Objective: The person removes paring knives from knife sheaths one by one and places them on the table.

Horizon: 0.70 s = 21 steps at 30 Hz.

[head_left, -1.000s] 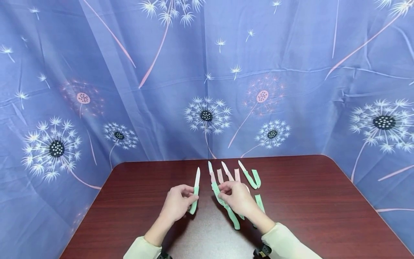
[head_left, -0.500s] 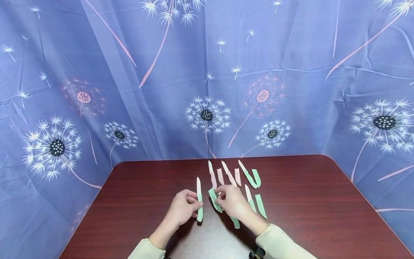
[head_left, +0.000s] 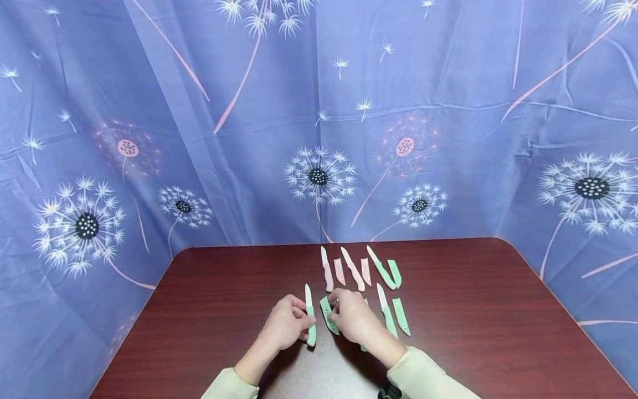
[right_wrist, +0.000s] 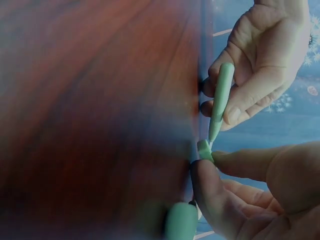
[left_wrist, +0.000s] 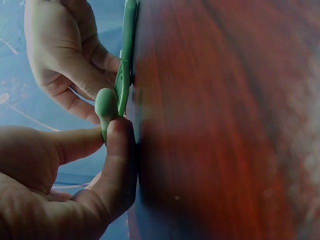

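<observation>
My left hand point(head_left: 285, 324) grips the green handle of a paring knife point(head_left: 311, 328), its white blade pointing away from me. In the left wrist view, the handle's rounded end point(left_wrist: 105, 102) shows between thumb and fingers. Just right of it, my right hand point(head_left: 355, 317) pinches a green knife sheath point(head_left: 326, 315) by its side, low over the table. In the right wrist view, the sheath point(right_wrist: 204, 150) sits between thumb and forefinger, near the knife point(right_wrist: 221, 97). Knife and sheath are side by side and apart in the head view. Another green handle point(head_left: 364, 348) is mostly hidden under my right hand.
On the dark red table point(head_left: 219, 288), two pink-handled knives point(head_left: 327, 275) lie at the back beside pink sheaths point(head_left: 339, 271). To their right are a green knife point(head_left: 382, 272) and sheath point(head_left: 395, 273). Nearer lie another green knife point(head_left: 389, 318) and sheath point(head_left: 401, 317).
My left hand has brought its knife nearer to me and slightly right. My right hand has moved the sheath nearer and left, uncovering the pink knives and a green knife.
</observation>
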Available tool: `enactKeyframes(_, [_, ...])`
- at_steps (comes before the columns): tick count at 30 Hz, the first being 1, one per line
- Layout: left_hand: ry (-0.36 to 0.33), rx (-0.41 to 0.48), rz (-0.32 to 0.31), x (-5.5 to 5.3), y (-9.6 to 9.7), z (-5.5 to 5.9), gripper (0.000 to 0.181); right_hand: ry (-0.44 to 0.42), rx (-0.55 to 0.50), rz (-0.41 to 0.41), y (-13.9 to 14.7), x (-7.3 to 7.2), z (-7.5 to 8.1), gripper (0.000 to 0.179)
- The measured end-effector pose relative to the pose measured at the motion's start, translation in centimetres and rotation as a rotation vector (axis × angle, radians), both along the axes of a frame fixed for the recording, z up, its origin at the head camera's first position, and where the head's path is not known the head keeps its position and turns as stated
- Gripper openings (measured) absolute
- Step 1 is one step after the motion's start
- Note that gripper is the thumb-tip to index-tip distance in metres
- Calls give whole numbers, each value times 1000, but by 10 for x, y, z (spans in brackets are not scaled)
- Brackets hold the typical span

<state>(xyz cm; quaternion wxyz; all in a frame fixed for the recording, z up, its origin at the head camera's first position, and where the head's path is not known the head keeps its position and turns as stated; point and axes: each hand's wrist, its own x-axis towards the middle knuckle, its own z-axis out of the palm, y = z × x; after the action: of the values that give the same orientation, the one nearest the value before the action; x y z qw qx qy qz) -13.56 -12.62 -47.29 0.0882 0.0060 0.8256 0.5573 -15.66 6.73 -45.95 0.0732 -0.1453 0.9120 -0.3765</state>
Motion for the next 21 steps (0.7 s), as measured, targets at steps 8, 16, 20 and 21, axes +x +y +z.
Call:
enactKeyframes(8, [-3,-40,-3,0,1,1,30,6,79,-6,-5,-1,0,23])
enactKeyframes(16, [-10,-80,-7,-1,3,3,27,-15,113,-4,-8,-4,1,19])
enactKeyframes(20, [-12,-73,-14,-1,4,3,26,-16,127,-5,-9,-4,1,18])
enactKeyframes(21, [-12,-70,-14,-1,4,4,26,-12,130,-3,-9,-4,1,18])
